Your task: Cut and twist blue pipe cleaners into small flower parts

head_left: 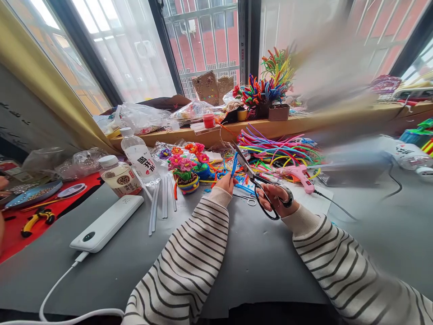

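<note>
Left hand (227, 182): fingers pinched together on the blue stem (234, 164), which pokes up from them.
Right hand (274, 193): wrapped on the handles of the big scissors (249, 172).
Blades: beside the blue stem, just past the left hand; a slip could nip a finger or cut the wrong spot.
Glue gun (299, 174): just past the right hand; if hot, a bump could burn.
Flower pot (187, 183): left of the left hand; a sleeve could tip it.
</note>
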Demonstrator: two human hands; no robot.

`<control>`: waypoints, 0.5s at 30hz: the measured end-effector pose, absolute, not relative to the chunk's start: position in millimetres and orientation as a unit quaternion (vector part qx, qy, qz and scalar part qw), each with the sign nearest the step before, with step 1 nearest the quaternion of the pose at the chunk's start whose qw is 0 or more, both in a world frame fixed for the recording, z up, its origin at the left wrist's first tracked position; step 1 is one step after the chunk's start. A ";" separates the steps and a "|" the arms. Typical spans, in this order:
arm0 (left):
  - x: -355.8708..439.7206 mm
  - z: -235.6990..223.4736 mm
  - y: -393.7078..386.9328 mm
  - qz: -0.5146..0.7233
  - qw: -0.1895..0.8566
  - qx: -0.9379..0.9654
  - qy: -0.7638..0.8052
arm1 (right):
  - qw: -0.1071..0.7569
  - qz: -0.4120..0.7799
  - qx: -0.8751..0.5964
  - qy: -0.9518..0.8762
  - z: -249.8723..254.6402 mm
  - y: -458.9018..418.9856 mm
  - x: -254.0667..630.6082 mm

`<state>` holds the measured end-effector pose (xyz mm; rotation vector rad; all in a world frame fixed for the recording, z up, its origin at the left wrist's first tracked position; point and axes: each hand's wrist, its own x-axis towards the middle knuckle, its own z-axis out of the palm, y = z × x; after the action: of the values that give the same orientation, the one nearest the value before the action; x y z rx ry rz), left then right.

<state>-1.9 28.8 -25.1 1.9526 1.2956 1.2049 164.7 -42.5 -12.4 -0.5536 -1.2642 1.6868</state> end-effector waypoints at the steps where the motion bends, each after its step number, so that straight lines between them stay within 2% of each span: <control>1: -2.3 -24.7 27.8 0.435 0.263 0.718 0.476 | 0.459 0.686 -0.227 -0.516 -12.5 -42.5 164.7; 4: -4.5 -19.4 21.8 0.413 0.331 0.720 0.448 | 0.449 0.688 -0.237 -0.518 -11.8 -42.0 165.3; 8: -8.8 -5.7 12.4 0.343 0.518 0.697 0.359 | 0.446 0.690 -0.233 -0.521 -10.1 -41.0 168.8; 10: -10.4 -0.6 10.9 0.315 0.578 0.676 0.331 | 0.446 0.687 -0.228 -0.527 -10.2 -40.8 171.0; 13: -10.4 0.1 13.4 0.293 0.608 0.654 0.341 | 0.451 0.674 -0.229 -0.539 -11.4 -40.7 173.2; 15: -9.1 -3.2 16.3 0.298 0.588 0.648 0.381 | 0.456 0.668 -0.233 -0.540 -11.9 -40.4 173.6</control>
<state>-9.1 16.3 -3.2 1.5096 0.8884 0.6953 173.6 -40.4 -11.9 -0.5752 -1.3304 1.6464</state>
